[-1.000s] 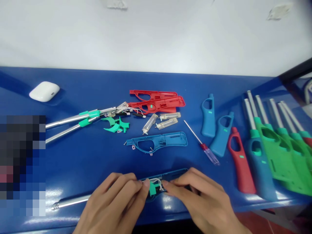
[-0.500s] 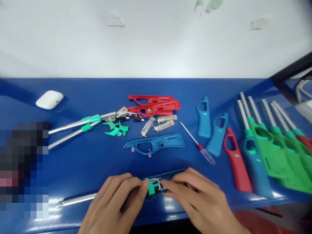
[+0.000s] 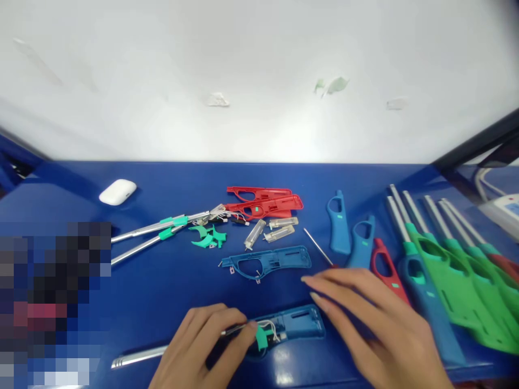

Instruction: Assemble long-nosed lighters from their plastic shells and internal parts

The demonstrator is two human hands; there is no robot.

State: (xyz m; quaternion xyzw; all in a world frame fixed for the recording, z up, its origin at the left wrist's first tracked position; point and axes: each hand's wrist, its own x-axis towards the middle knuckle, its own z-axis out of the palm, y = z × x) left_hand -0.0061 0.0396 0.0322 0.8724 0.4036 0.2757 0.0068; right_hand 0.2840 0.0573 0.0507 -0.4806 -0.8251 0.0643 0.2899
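My left hand [image 3: 206,346] is closed on the front part of an open blue lighter shell [image 3: 304,322] lying at the table's near edge. Inside the shell sit a green trigger [image 3: 261,338], white wires [image 3: 269,324] and a black part. A silver metal tube [image 3: 140,356] sticks out leftward from under that hand. Just right of the shell, my right hand [image 3: 373,319] hovers with its fingers apart and nothing in them. Beyond lies another blue shell half [image 3: 286,259], with small screws and tiny pale pieces beside it. A screwdriver [image 3: 318,246] is partly covered by my right hand.
Red shell halves [image 3: 279,205], clear fuel tanks [image 3: 279,233], loose green triggers [image 3: 208,237] and metal tubes [image 3: 141,233] lie mid-table. At right are blue covers [image 3: 339,229], a red cover [image 3: 391,270] and several lighters [image 3: 454,286]. A white case [image 3: 117,192] sits back left.
My right hand has let go of the blue shell and moved right, its fingers opening. My left hand stays on the shell. The camera view has tilted up.
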